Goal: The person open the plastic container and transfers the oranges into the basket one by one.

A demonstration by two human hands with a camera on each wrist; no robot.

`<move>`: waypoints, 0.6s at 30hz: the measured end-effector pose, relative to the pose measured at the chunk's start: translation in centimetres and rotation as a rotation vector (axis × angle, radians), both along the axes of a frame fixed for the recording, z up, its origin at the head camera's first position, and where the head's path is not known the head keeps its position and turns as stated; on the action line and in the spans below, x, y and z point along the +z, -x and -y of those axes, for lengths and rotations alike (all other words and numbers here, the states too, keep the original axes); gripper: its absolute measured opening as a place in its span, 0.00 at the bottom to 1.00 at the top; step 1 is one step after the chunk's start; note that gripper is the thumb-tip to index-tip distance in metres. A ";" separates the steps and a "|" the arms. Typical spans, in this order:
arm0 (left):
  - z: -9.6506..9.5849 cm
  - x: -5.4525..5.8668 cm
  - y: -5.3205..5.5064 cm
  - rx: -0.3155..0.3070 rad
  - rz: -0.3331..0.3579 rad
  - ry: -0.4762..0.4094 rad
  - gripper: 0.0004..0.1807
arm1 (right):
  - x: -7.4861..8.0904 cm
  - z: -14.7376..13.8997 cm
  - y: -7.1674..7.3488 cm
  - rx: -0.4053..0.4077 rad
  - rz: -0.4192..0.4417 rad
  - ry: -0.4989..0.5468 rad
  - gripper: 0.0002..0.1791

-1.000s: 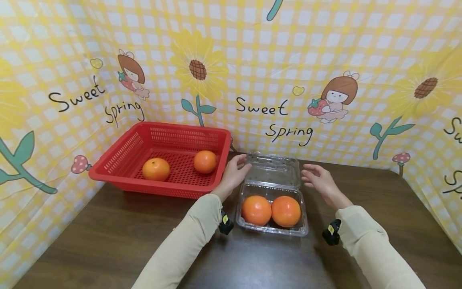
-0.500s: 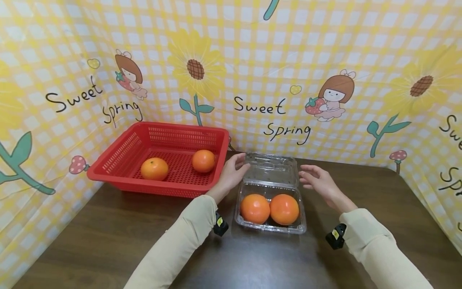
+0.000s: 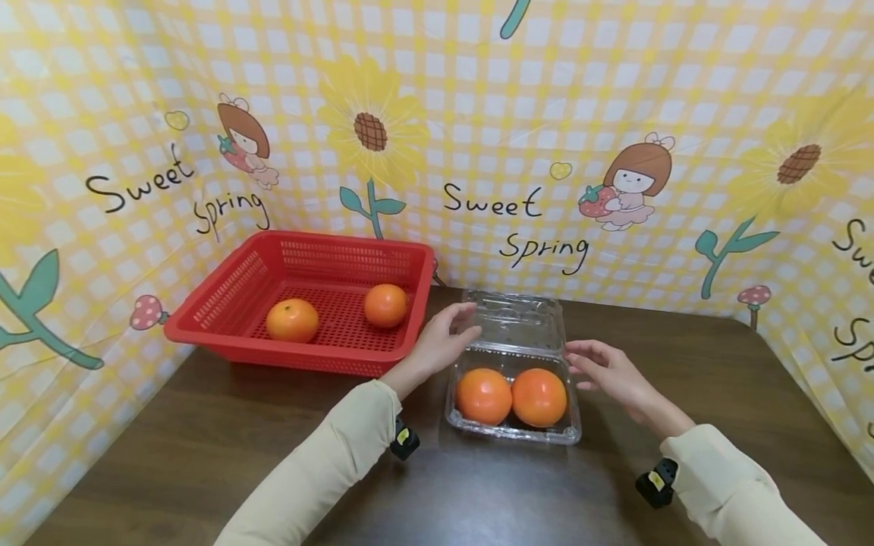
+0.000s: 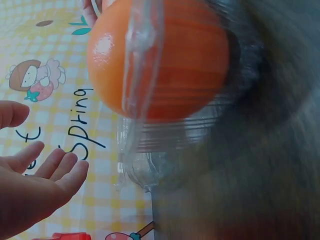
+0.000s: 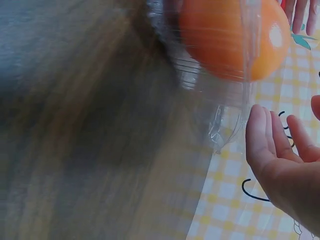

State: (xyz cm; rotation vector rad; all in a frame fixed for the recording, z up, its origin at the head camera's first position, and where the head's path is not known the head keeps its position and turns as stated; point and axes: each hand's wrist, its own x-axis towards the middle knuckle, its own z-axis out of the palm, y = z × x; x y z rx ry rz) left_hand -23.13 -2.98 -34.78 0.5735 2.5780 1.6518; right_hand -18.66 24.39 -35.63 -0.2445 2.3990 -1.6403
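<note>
A clear plastic clamshell box (image 3: 505, 435) sits on the table with its lid (image 3: 519, 322) folded back toward the wall. Two oranges lie side by side in its base, a left one (image 3: 483, 396) and a right one (image 3: 539, 398). My left hand (image 3: 440, 345) is at the box's left side near the hinge, its fingers relaxed and holding nothing. On the opposite side, my right hand (image 3: 611, 379) has its fingertips right at the box's edge, loosely bent. In the left wrist view, an orange (image 4: 165, 65) shows through the box wall, with the left hand (image 4: 40, 190) apart from it.
A red slotted basket (image 3: 300, 353) stands left of the box, close to my left forearm. Inside it are two more oranges, one at the left (image 3: 292, 320) and one at the right (image 3: 385, 305). A patterned yellow checked cloth (image 3: 478, 136) rises behind the brown table (image 3: 471, 500).
Both hands have come back toward me along the box's sides, the right hand more so, from beside the lid to beside the base. The box, basket and oranges have stayed put.
</note>
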 end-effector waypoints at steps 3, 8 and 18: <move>0.3 -0.2 -0.3 -0.029 0.020 0.031 0.24 | -0.3 -0.1 -0.4 -0.003 0.001 0.008 0.27; 0.7 -0.2 -0.9 -0.096 0.022 0.040 0.24 | -0.7 -0.2 -1.0 0.009 -0.032 -0.002 0.25; 1.0 -0.3 -1.9 -0.158 0.029 0.033 0.25 | -1.6 -0.2 -2.0 0.051 -0.180 -0.101 0.21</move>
